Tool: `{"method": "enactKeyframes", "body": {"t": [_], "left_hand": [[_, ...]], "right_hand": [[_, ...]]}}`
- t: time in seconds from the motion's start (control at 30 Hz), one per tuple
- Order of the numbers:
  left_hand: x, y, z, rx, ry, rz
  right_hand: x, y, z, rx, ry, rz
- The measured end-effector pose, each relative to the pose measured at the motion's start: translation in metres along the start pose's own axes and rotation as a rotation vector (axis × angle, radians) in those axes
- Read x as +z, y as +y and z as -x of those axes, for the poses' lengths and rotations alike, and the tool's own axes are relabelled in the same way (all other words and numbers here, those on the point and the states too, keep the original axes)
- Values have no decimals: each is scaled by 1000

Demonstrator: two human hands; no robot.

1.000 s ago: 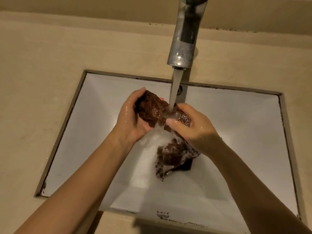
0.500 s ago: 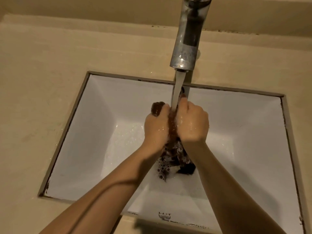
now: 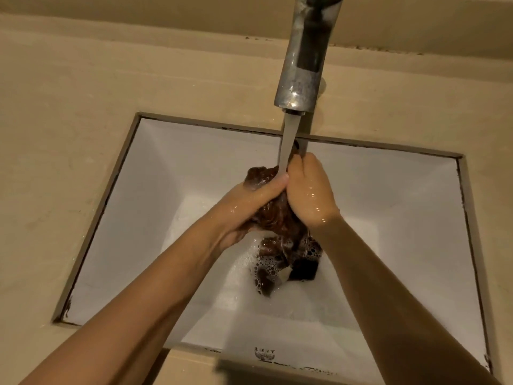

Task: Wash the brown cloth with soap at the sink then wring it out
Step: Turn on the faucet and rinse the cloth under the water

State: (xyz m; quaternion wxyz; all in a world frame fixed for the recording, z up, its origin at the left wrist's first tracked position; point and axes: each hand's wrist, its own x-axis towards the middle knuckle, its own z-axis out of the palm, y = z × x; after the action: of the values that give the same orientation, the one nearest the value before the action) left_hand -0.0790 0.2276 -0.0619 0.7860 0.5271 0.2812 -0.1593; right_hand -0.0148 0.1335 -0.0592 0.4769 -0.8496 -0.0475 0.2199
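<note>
The wet brown cloth is bunched between both hands over the middle of the white sink. My left hand grips it from the left, thumb across the top. My right hand clasps it from the right, knuckles up. The cloth's lower end hangs below the hands, covered in soap bubbles, touching the basin floor. Water runs from the metal tap in a stream onto the cloth where the two hands meet.
A beige countertop surrounds the sunken rectangular basin on all sides. Foam and suds lie on the basin floor beside the cloth. A beige wall ledge runs behind the tap.
The hands first came together on the cloth under the stream. Since then my left hand has rolled and slid lower left, showing more cloth between the hands.
</note>
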Motion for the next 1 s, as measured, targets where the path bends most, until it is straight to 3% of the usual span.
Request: {"method": "enactKeyframes", "body": {"t": [0.07, 0.2, 0.33, 0.43, 0.5, 0.6, 0.83, 1.0], "left_hand": [[1, 6, -1, 2, 34, -36], [3, 13, -1, 26, 116, -43], [3, 15, 3, 63, 72, 249], [-1, 19, 3, 102, -7, 419], [-7, 19, 2, 110, -2, 471], [-20, 14, 0, 83, 53, 431], [-11, -3, -4, 64, 204, 208], [-2, -5, -1, 107, 138, 230]], "right_hand": [[-10, -1, 1, 11, -55, -63], [-19, 11, 6, -54, -6, 16], [-22, 23, 14, 306, -301, -291], [-19, 38, 23, 309, -476, -248], [-22, 45, 18, 284, -493, -314], [-33, 52, 8, 185, -389, -426], [-16, 16, 32, -206, -142, -335], [4, 8, 11, -27, 124, -110]]}}
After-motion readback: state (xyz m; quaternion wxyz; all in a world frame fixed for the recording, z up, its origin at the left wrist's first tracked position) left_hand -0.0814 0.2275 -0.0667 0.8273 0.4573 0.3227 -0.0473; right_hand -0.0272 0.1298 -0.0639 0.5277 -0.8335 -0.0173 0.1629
